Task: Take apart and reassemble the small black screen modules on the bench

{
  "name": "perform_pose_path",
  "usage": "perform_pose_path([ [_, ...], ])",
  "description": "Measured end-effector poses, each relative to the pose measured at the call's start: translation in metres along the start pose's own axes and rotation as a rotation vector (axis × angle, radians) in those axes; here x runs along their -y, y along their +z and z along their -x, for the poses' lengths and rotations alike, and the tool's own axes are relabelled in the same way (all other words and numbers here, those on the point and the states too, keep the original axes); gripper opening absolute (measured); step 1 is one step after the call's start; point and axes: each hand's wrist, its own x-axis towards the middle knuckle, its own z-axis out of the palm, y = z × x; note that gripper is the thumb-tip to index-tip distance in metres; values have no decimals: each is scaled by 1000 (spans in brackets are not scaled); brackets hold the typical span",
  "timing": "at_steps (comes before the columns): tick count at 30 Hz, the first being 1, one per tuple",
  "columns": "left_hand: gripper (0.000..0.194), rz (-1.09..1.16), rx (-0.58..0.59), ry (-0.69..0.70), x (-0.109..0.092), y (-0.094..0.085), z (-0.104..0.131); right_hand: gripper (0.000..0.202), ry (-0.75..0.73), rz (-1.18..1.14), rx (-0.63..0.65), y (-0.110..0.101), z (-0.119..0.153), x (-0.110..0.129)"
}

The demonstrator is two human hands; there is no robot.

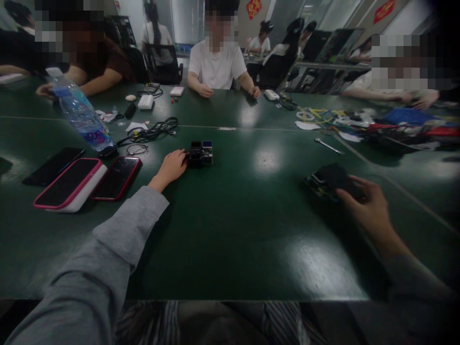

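Reaching to the middle of the table, my left hand point(172, 165) has its fingers stretched out flat. Its fingertips touch the left side of a cluster of small black electronic modules point(201, 153), which has square dark faces and some bare circuitry. On the right, my right hand point(372, 208) grips a black boxy electronic module point(339, 176) between thumb and fingers. Circuit-board parts show at that module's left end. It is held tilted just above or on the table; which, I cannot tell. A small wrench point(328, 146) lies beyond it.
On the green table point(230, 239), phones point(117, 178) and a tilted-looking water bottle point(84, 115) are at left. Black cables point(154, 129) lie behind them. A heap of coloured wires point(398, 122) covers the far right. Other people sit across, including one in a white shirt point(219, 62).
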Motion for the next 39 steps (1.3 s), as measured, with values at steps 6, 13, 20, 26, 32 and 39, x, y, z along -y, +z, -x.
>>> perform_pose_path([
  [6, 39, 15, 7, 4, -1, -1, 0, 52, -196, -169, 141, 111, 0, 78],
  [13, 38, 27, 3, -10, -4, -2, 1, 51, -495, -184, 287, 153, 17, 141],
  [20, 39, 7, 14, -10, -5, -4, 0, 47, -653, -241, 633, 164, 11, 168],
  [26, 39, 4, 8, -3, -5, -3, 0, 46, -538, -316, 673, 169, -8, 155],
  [32, 39, 8, 21, -10, -5, -3, 0, 51, -387, -380, 644, 159, -20, 133],
  [39, 38, 26, 24, -16, -6, -5, 0, 54, -235, -448, 630, 154, -28, 119],
])
